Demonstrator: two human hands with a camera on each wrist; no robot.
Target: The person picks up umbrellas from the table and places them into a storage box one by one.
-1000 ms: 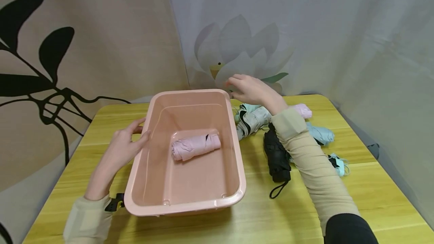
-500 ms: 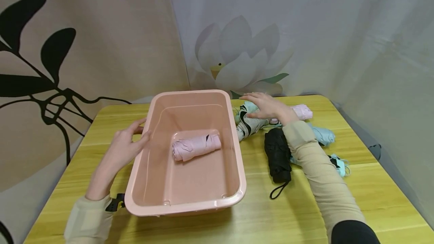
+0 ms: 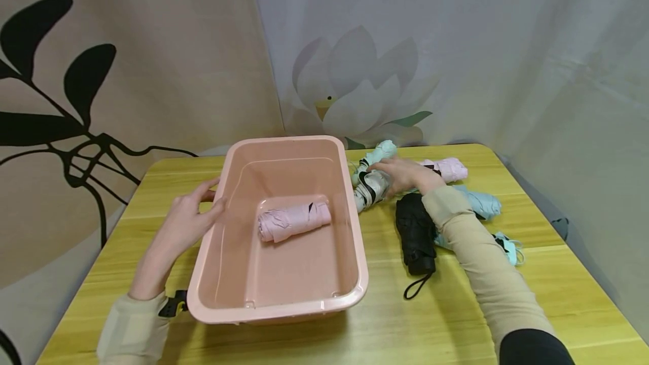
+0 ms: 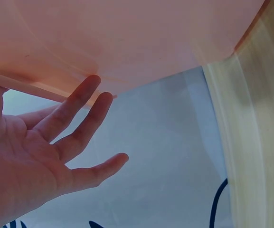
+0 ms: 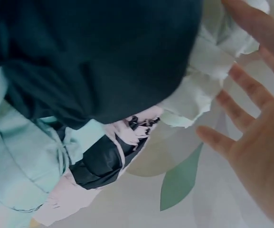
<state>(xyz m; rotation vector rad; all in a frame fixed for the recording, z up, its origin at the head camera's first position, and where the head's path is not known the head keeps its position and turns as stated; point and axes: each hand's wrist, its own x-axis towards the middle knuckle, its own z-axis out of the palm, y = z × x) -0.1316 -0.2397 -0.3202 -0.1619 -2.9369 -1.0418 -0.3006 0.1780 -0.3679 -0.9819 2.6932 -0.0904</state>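
In the head view, a rolled pink folding umbrella (image 3: 294, 222) lies inside a pink plastic bin (image 3: 238, 315). My left hand (image 3: 187, 216) rests at the bin's left rim, thumb over the edge. The left wrist view shows this hand's fingers (image 4: 87, 128) spread and nearly straight against the outer wall. On the right, my right hand (image 3: 405, 175) reaches over a pale grey folding umbrella (image 3: 374, 187). In the right wrist view its fingers (image 5: 253, 88) are spread beside that umbrella (image 5: 193, 97); contact is unclear.
A black folding umbrella (image 3: 416, 235) with a wrist loop lies on the wooden table (image 3: 400, 334). Around it are a mint umbrella (image 3: 383, 151), another pink one (image 3: 451, 169), a blue one (image 3: 483, 204) and a light teal one (image 3: 509, 249), partly under my right sleeve. A curtain (image 3: 203, 55) hangs behind.
My right hand has moved from beside the bin's far right corner to the right and down, onto the pale grey umbrella. The left hand and the bin stay where they were.
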